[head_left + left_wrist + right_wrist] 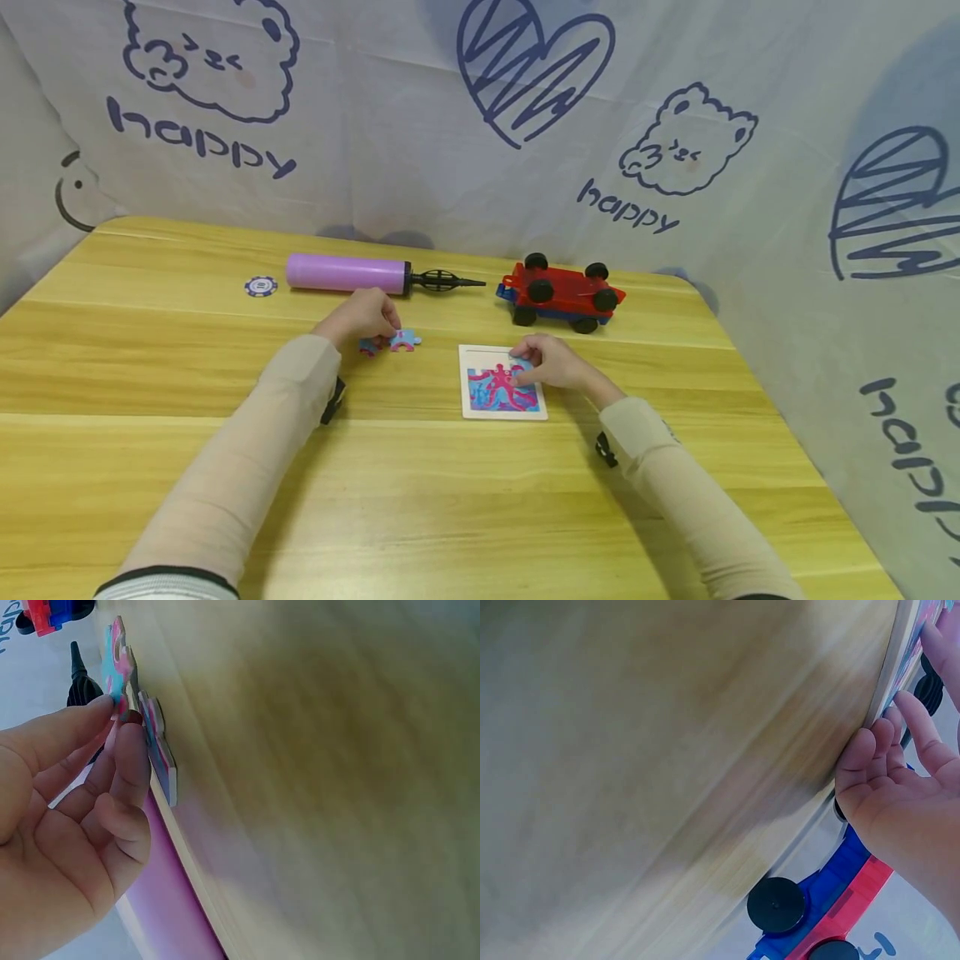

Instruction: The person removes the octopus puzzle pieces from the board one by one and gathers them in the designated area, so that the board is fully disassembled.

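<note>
Sleeves: both beige forearms reach in from 6 o'clock over bare wooden table (480, 517).
Left hand (362, 315): fingertips pinch a loose puzzle piece (406, 339); another piece (369, 346) touches it.
Right hand (550, 362): fingers curled, pressing the puzzle board (501, 392) at its 1 o'clock corner.
Far edge: purple pump (347, 273), poker chip (260, 286), toy car (561, 292) at 12 o'clock.

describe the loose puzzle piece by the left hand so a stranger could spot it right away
On the wooden table, look just in front of the purple pump, where the left hand rests. The puzzle piece lies at its fingertips, small and light blue with pink, outside the white puzzle board.
</note>
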Action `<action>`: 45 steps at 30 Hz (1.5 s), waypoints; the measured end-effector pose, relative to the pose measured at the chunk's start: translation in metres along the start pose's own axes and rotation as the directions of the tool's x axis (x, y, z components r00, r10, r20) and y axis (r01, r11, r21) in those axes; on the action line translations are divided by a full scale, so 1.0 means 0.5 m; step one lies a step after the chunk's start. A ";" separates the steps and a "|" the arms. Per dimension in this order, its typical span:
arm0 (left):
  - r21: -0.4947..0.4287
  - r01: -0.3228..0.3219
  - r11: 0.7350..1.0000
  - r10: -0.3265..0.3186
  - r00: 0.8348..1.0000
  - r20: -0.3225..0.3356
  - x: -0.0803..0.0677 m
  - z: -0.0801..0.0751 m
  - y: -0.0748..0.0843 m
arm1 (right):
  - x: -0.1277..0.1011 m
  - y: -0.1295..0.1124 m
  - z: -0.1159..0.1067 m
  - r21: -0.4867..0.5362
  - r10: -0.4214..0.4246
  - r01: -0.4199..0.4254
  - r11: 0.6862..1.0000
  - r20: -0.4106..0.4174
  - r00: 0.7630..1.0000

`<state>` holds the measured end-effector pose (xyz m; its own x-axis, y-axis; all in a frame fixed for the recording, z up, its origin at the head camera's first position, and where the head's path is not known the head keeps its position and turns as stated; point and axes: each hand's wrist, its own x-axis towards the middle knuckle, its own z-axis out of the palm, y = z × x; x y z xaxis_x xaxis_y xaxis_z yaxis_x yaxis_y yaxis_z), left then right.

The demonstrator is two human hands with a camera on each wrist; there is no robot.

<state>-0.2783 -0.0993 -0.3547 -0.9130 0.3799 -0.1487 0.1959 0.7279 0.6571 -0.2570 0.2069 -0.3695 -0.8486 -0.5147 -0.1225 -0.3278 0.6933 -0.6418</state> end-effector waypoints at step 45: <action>0.003 -0.003 1.000 0.003 1.000 0.005 0.014 0.020 0.040 | -0.004 0.020 -0.031 0.102 -0.050 0.034 0.994 0.156 0.986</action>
<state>-0.2770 -0.0766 -0.3500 -0.9107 0.3848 -0.1500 0.2000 0.7287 0.6550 -0.2652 0.2229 -0.3640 -0.7557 -0.6213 -0.2070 -0.3128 0.6201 -0.7195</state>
